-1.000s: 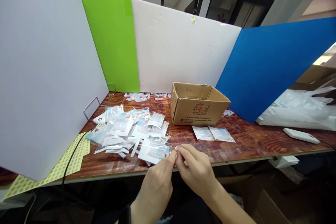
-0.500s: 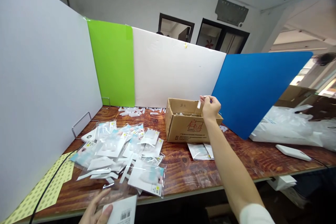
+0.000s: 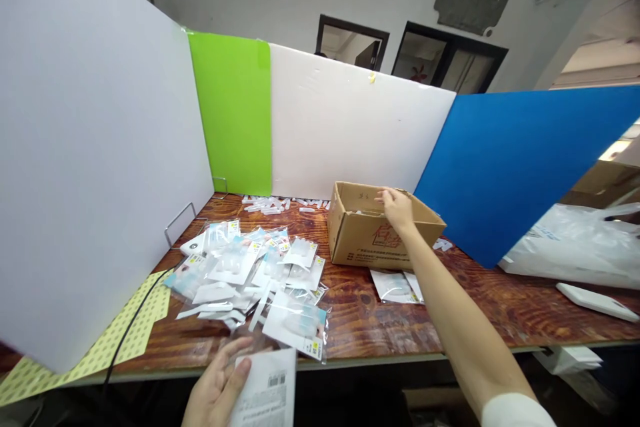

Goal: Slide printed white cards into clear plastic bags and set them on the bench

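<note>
Far left of the cardboard box (image 3: pixel 357 243), a yellow sheet (image 3: pixel 150 307) printed with rows of dots runs partly behind a smooth pale panel (image 3: pixel 100 167); a thin black cord (image 3: pixel 134 317) crosses it. Nearer the box, on its left, glossy clear-film packets (image 3: pixel 235 263) overlap in a heap, many of their cards partly covered.

In front of the box and to its left, the left hand (image 3: pixel 215 383), cut off by the lower edge, has its thumb and fingers clamped on a flat, pale packet (image 3: pixel 267 390) with a barcode; the print is too small to read, and its bottom is out of view. Small white plastic pieces (image 3: pixel 265 205) lie left of the box, near its back.

The right hand (image 3: pixel 397 210) is over the box's open top, fingers bent; whether they grip anything I cannot tell. The box's contents are mostly hidden. Just before it lie flat packets (image 3: pixel 395 287), partly covered by the forearm. Right of it, beyond the blue panel (image 3: pixel 525 167), sits a crinkled translucent bag (image 3: pixel 575 240), cut off at the edge.
</note>
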Demonstrator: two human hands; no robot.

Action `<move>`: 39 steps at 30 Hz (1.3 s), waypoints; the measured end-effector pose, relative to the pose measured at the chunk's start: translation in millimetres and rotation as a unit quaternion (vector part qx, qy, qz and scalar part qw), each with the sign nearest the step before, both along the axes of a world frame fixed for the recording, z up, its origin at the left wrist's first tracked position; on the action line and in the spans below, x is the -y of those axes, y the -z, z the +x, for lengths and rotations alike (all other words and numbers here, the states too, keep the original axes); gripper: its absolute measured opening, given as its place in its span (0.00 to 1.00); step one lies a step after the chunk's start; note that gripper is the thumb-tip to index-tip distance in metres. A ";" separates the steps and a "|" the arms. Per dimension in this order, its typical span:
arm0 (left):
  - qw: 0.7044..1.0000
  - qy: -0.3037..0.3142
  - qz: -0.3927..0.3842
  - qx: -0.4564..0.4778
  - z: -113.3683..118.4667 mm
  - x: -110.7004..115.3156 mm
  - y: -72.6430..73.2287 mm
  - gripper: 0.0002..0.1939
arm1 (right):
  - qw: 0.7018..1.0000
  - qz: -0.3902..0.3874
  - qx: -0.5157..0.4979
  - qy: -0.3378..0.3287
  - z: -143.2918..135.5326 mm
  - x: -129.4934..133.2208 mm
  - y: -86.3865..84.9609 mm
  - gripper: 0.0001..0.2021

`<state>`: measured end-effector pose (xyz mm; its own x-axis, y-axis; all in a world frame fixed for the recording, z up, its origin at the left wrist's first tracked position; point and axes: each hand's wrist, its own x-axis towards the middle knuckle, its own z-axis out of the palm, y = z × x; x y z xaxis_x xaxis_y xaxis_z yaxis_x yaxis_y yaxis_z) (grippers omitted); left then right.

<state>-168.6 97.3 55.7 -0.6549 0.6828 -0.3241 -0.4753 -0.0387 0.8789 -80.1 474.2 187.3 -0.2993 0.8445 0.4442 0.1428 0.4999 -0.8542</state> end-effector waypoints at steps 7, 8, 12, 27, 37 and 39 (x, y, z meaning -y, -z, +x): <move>0.993 0.017 0.113 0.023 17.3 -22.1 -24.3 0.16 | 0.928 -0.235 0.001 -0.290 42.3 158.9 55.5 0.18; 0.992 0.020 0.122 0.025 20.6 -24.6 -25.3 0.14 | 0.891 -0.294 0.010 -0.345 48.0 179.4 65.3 0.19; 0.990 0.052 0.125 0.029 31.9 -27.5 -28.2 0.11 | 0.848 -0.369 0.009 -0.381 59.7 222.8 89.2 0.12; 0.974 0.185 -0.023 0.132 48.1 44.7 10.2 0.13 | 0.789 -0.523 0.013 -0.322 110.3 277.7 147.6 0.12; 0.977 0.172 -0.030 0.125 56.1 63.3 44.3 0.05 | 0.846 -0.389 0.057 -0.360 127.1 288.1 176.7 0.07; 0.978 0.182 -0.014 0.098 55.0 63.5 46.3 0.05 | 0.849 -0.375 0.052 -0.368 129.1 285.6 177.5 0.07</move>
<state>-113.6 33.8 9.5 -0.2929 0.8485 -0.4408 -0.6131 0.1871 0.7675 49.0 188.6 9.7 -0.8735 0.4456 -0.1963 0.1209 -0.1920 -0.9739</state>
